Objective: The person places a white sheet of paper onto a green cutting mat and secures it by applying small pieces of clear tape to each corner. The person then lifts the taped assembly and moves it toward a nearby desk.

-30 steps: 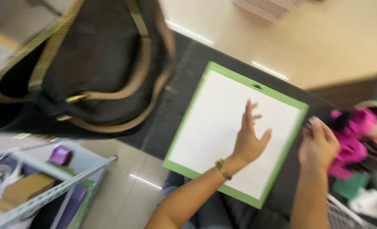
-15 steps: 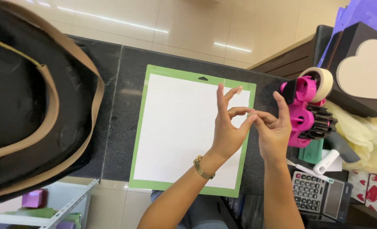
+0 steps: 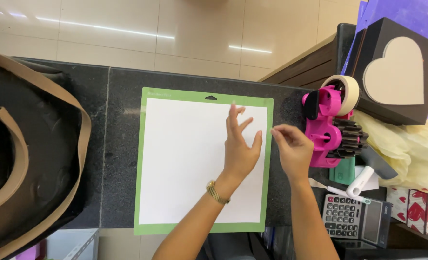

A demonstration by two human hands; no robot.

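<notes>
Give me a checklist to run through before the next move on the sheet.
1. White sheet lies flat inside the green mat border: ok.
2. Left hand flat on the sheet near its right edge: ok.
3. Right hand at the mat's right edge, fingertips pinched: ok; whether they hold anything: cannot tell.
4. Mat fully on the dark counter: not ok, its near edge overhangs.
5. Pink tape dispenser apart from the mat: ok.
6. Black bag off the mat: ok.

Left hand (image 3: 240,147), fingers spread and pointing to twelve o'clock, palm down, forearm running to seven o'clock. Right hand (image 3: 293,149) at its three o'clock, fingertips pinched together, holding nothing visible.
</notes>
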